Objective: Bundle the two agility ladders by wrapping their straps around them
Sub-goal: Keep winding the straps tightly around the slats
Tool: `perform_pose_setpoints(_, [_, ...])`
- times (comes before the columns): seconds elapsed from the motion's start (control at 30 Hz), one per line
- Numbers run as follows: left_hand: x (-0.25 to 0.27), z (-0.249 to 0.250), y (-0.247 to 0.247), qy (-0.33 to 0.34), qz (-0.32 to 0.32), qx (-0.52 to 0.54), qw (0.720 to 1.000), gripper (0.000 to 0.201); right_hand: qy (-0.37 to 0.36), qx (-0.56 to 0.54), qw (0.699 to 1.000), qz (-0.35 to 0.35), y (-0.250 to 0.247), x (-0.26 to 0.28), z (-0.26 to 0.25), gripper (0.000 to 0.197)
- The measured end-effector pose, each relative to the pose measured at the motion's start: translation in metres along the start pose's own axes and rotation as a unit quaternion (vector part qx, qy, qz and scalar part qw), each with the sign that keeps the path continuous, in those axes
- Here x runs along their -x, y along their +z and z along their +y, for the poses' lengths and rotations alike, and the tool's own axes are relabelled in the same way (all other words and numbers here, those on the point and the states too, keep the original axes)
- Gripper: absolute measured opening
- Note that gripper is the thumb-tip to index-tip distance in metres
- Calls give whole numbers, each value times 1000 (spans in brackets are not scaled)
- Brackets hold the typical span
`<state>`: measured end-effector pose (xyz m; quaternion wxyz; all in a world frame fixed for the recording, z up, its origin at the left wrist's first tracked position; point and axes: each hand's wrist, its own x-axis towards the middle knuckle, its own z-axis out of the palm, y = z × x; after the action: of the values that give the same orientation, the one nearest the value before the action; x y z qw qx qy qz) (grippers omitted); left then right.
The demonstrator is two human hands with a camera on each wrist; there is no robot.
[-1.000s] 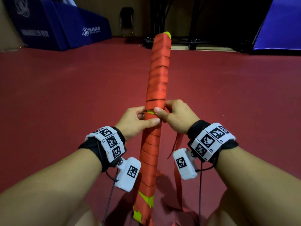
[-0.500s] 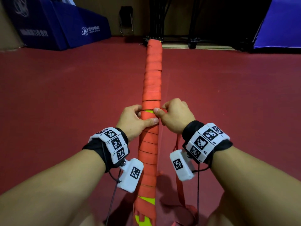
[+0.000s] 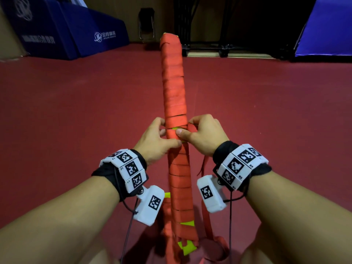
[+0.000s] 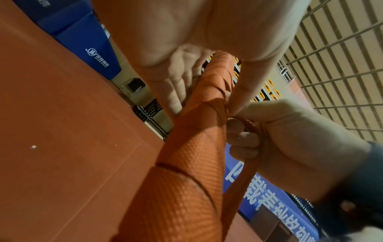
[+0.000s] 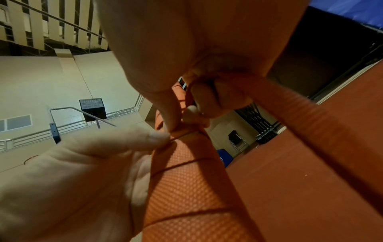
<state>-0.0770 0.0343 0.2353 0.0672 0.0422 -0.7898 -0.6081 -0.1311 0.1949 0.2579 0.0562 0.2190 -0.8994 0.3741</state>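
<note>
A long ladder bundle, wound in orange strap with yellow-green rungs showing at the gaps, stands nearly upright before me. My left hand grips it at mid-height, thumb across the front. My right hand pinches the loose orange strap against the bundle's right side. In the left wrist view the strap runs through the right hand's curled fingers beside the bundle. From the right wrist, the left thumb presses on the bundle. The strap's tail hangs to the floor.
Red sports floor lies all around. Blue padded mats stand at the back left, another blue mat at the back right. A folding chair and a dark wheeled rack stand along the far wall.
The bundle's top has swung from a right lean to nearly upright. Both hands stay at the same spot, and the right thumb now lies across the bundle's front.
</note>
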Motion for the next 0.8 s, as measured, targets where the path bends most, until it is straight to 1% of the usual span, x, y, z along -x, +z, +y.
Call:
perform_pose_setpoints(0.03, [0,0,0,-1,-4,1,1000,56,1,-1,1000,-2,-1,1,0,44])
perform_pose_setpoints(0.1, [-2,-4,1,2,9,-5,1000,49,9,2,1000,-2,-1,3,-2,36])
perform_pose_setpoints(0.17, [-3,-6,1,13,28,-8,999,49,22,11,1000,-8,-1,5,-5,35])
perform_pose_setpoints(0.2, [-3,-6,2,19,32,-5,999,50,29,8,999,-13,0,5,-6,39])
perform_pose_setpoints(0.27, [-1,-6,2,27,30,0,999,52,45,-8,999,-21,3,6,-8,53])
perform_pose_setpoints(0.37, [3,-4,1,39,19,6,999,63,48,13,998,-27,9,5,-10,74])
perform_pose_setpoints(0.4, [3,-3,1,42,14,6,999,65,45,18,999,-25,10,6,-10,77])
perform_pose_setpoints(0.47, [4,0,0,50,2,2,999,68,39,15,999,-22,11,7,-11,70])
perform_pose_setpoints(0.57, [4,1,-1,49,-16,14,999,66,25,7,999,-27,8,8,-14,47])
perform_pose_setpoints(0.6, [3,1,-2,44,-28,23,998,67,22,3,999,-31,6,8,-15,42])
perform_pose_setpoints(0.7, [1,-2,-5,27,-59,51,997,67,12,-16,999,-39,-2,8,-13,38])
perform_pose_setpoints(0.8, [-1,-5,-5,9,-63,84,994,53,-10,-39,998,-44,-5,6,-7,38])
